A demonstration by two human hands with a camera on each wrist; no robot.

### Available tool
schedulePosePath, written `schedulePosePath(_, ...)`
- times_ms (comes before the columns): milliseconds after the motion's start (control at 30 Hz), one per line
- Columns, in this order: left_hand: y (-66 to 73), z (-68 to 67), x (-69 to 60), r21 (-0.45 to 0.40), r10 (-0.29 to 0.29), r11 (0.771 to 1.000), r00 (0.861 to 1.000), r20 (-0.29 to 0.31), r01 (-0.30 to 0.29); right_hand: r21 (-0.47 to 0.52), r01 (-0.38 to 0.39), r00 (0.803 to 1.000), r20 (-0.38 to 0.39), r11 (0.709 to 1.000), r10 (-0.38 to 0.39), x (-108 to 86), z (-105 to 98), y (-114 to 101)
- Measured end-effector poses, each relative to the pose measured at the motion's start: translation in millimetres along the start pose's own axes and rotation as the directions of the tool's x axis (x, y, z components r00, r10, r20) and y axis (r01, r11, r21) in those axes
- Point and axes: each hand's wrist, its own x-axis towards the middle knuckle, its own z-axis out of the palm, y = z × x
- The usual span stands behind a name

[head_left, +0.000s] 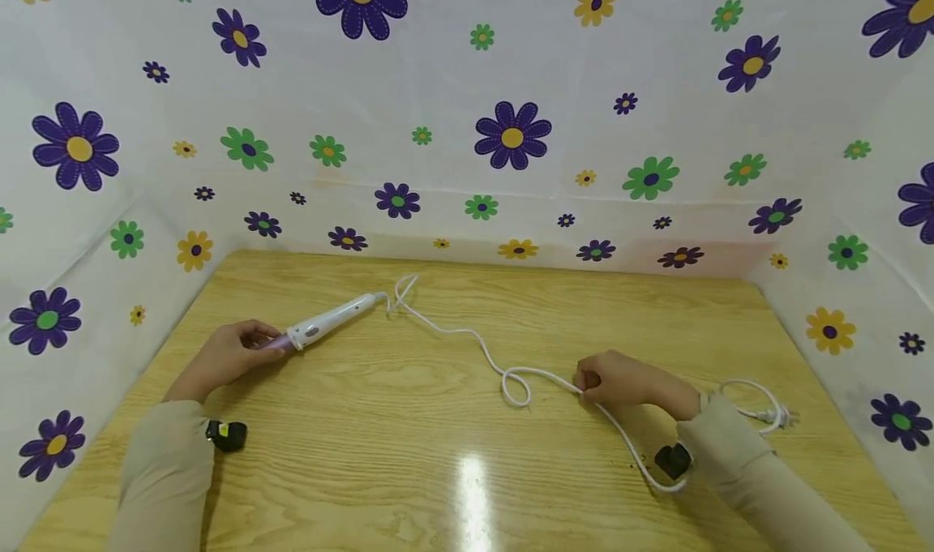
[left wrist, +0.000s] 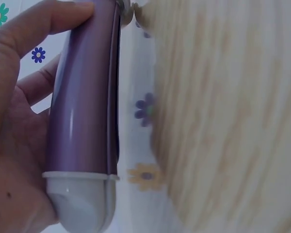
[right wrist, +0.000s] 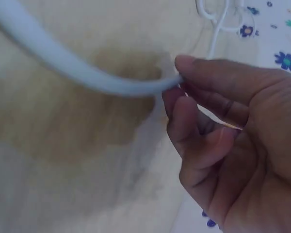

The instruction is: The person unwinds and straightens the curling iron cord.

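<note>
A hair curling iron [head_left: 332, 323] with a white handle and purple barrel lies slantwise on the left of the table. My left hand [head_left: 237, 353] grips it by the barrel end. In the left wrist view, the thumb and fingers curl round the purple barrel [left wrist: 82, 107], whose white tip points down in the picture. On the right side, my right hand [head_left: 623, 380] pinches the white power cord [head_left: 623, 437] partway along. The right wrist view shows the cord [right wrist: 102, 85] between thumb and fingertips, with the other fingers curled in.
From the handle, the cord winds across the wooden table [head_left: 409, 447], with a small loop at mid-table. Its plug [head_left: 781, 416] lies near the right edge, beyond my right wrist. Flower-printed white sheeting [head_left: 438, 74] stands at the back and both sides.
</note>
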Motion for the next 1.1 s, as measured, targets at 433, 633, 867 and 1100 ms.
schedulePosePath(433,2.8,1.7,-4.7,-0.004,-0.021,1.000,0.999,0.042,0.021,-0.117,-0.214,0.957,-0.225,0.970,0.185,22.3,-38.0,30.3)
schedulePosePath(633,6.2,2.0,-5.6,0.017,-0.028,1.000,0.996,0.080,0.026,-0.013,-0.246,0.937,-0.260,0.969,0.234,28.9,-38.3,50.6)
schedulePosePath(867,3.0,-0.1,-1.6,0.020,-0.028,0.999,0.989,0.142,0.026,0.047,-0.224,0.920,-0.319,0.973,0.227,28.9,-32.5,59.1)
schedulePosePath(1100,2.0,-5.2,-2.4,-0.005,-0.003,1.000,0.986,0.165,0.003,0.053,-0.202,0.918,-0.339,0.978,0.208,19.7,-36.1,55.1)
